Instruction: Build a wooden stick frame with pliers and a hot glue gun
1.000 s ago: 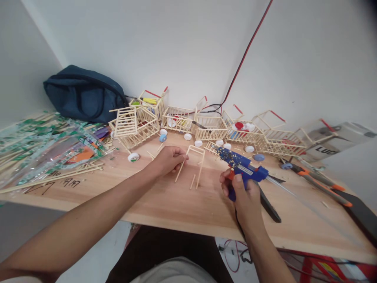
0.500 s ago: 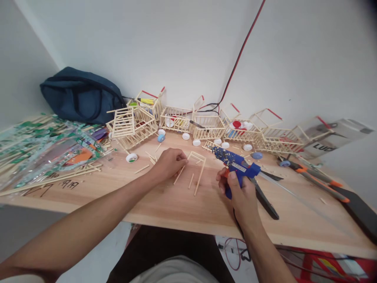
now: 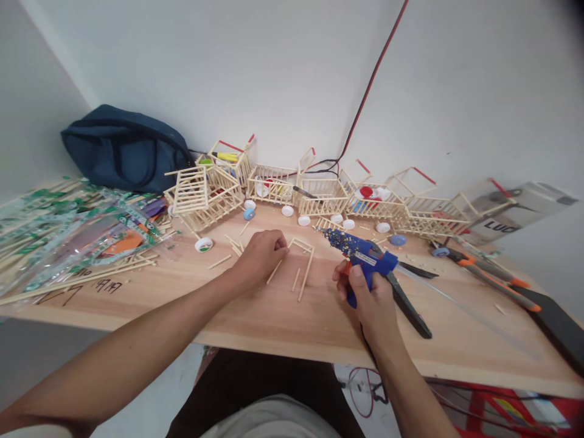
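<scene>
My left hand (image 3: 263, 255) is closed in a pinch at the upper left of a small three-sided frame of thin wooden sticks (image 3: 307, 271), which lies on the table. A short loose stick (image 3: 295, 280) rests between the frame's two long sides. In my right hand (image 3: 368, 299) is a blue hot glue gun (image 3: 360, 251), its fingers wrapped round the handle near the orange trigger. Crumbs of debris cover the front of the gun. Its nozzle points left, toward the frame but apart from it, and a long clear glue stick (image 3: 440, 291) sticks out behind.
Several miniature stick carts (image 3: 322, 196) with bottle-cap wheels line the wall. Bagged sticks (image 3: 59, 231) and a blue bag (image 3: 128, 149) are at left. Black-handled pliers (image 3: 413, 310), orange-handled pliers (image 3: 497, 274) and a clear container (image 3: 506, 213) are at right.
The stick frame has slid very slightly left with my left hand at its corner. My right hand has brought the glue gun slightly left.
</scene>
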A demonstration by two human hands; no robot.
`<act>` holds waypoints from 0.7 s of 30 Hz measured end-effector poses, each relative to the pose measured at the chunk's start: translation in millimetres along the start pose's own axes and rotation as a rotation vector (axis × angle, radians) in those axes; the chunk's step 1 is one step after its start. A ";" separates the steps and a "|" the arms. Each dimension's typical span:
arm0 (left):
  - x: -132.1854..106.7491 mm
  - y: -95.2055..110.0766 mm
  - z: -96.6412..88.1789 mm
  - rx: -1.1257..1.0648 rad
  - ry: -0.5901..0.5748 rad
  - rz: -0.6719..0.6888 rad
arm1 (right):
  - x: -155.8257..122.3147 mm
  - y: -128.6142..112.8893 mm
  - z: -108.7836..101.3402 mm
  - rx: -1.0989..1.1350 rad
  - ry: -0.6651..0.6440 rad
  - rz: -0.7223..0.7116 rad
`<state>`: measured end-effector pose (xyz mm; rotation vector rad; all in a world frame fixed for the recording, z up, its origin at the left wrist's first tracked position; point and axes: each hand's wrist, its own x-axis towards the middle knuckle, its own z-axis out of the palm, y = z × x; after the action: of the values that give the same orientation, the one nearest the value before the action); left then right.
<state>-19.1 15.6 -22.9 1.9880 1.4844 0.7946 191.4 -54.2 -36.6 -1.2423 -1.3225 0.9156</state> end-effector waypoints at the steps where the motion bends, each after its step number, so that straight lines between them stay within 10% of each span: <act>1: -2.4 1.3 -0.1 0.044 0.018 0.023 | 0.0 -0.2 0.1 -0.002 0.002 -0.003; 13: -26.5 20.5 8.1 0.453 -0.217 0.224 | -0.1 0.1 -0.5 -0.021 0.018 0.007; 21: -26.3 17.3 5.7 0.288 -0.238 0.266 | 0.0 -0.7 0.0 -0.033 0.015 0.003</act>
<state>-9.5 -14.6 -18.2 2.4350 1.2689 0.4416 191.3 -54.3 -35.9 -1.2745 -1.3291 0.8881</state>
